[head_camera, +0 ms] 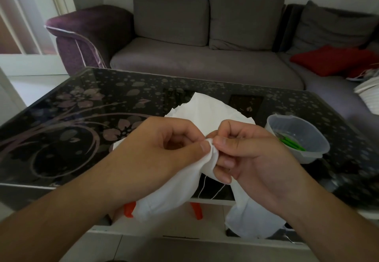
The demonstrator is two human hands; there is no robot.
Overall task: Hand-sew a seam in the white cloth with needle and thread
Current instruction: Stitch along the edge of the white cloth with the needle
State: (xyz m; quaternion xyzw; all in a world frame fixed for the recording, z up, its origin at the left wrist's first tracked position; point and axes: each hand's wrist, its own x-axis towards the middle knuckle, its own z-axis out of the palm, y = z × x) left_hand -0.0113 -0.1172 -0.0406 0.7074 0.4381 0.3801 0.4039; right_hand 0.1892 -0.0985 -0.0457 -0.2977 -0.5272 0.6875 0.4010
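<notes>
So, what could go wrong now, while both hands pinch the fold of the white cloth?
The needle is not visible between the left hand and right hand, so a fingertip prick seems possible. The loose white thread hanging under the white cloth might tangle or snag. The cloth hangs over the edge of the dark floral glass table and could slip down if released.

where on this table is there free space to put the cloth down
The dark floral glass tabletop is bare left of the white cloth, out to its left edge. The right side is crowded: a translucent plastic bowl holding green-handled tools sits close beside the right hand.
</notes>
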